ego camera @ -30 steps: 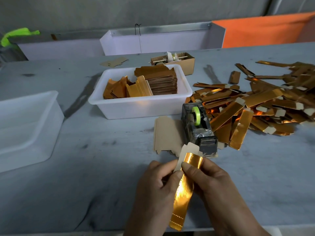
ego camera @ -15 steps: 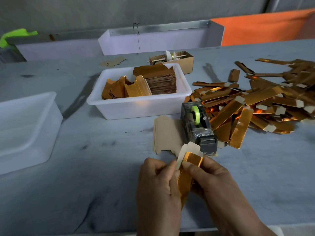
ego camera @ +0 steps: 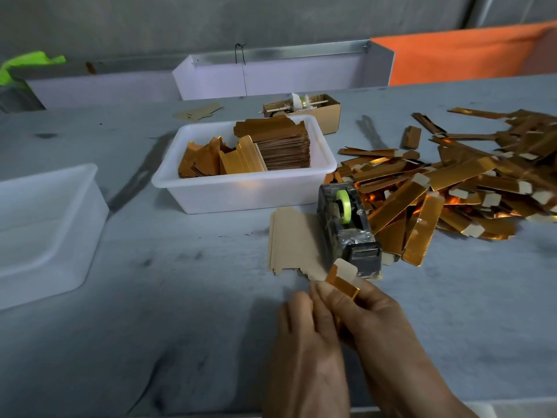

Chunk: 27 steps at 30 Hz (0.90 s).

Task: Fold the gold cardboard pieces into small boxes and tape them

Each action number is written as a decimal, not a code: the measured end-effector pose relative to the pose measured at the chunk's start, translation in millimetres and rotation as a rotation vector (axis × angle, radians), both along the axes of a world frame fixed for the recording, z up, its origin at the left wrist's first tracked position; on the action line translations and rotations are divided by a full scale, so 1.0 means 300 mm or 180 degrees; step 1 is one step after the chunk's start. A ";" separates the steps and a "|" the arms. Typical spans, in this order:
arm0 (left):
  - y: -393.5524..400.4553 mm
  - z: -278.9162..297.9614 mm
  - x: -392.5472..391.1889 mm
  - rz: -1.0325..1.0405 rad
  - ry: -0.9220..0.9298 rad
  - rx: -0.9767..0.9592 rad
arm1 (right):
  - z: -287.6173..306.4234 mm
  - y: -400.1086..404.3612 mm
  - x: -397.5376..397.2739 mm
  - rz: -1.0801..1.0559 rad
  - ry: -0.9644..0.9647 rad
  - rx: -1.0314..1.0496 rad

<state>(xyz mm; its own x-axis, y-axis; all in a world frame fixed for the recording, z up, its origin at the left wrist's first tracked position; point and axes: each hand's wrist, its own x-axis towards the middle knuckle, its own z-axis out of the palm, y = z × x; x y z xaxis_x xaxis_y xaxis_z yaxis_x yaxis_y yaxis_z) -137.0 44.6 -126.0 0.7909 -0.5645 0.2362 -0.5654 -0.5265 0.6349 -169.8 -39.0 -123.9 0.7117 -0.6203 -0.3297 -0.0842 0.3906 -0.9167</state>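
Gold cardboard piece [ego camera: 343, 283] is pinched between both hands, just before the tape dispenser [ego camera: 349, 227]; its long axis is hidden, the right hand [ego camera: 370, 321] lying nearer the dispenser than the left hand [ego camera: 304, 342].

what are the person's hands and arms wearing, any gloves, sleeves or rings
Both the left hand and the right hand are bare: no gloves show. No ring, watch or bracelet is visible on the fingers or wrists in view. The forearms are uncovered down to the bottom edge of the picture, so no sleeve shows there.
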 end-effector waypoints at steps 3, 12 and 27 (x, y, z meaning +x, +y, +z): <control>0.030 -0.003 0.056 -0.0031 0.0888 -0.0800 | 0.012 -0.006 -0.005 -0.0071 -0.0161 0.0271; 0.066 0.020 0.108 -0.0450 0.3841 -0.1296 | 0.035 -0.015 -0.012 -0.0410 0.0387 -0.0044; -0.008 0.055 0.174 0.0191 0.2470 -0.1547 | 0.112 -0.235 0.023 -0.0232 0.0737 -0.1359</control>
<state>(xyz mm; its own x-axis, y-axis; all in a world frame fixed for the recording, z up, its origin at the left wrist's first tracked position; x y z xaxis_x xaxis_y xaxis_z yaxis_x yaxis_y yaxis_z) -84.8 42.3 -109.5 0.8516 -0.4948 -0.1728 0.1319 -0.1169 0.9844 -162.8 -109.5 -90.4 0.5995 -0.7800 -0.1796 -0.2911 -0.0035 -0.9567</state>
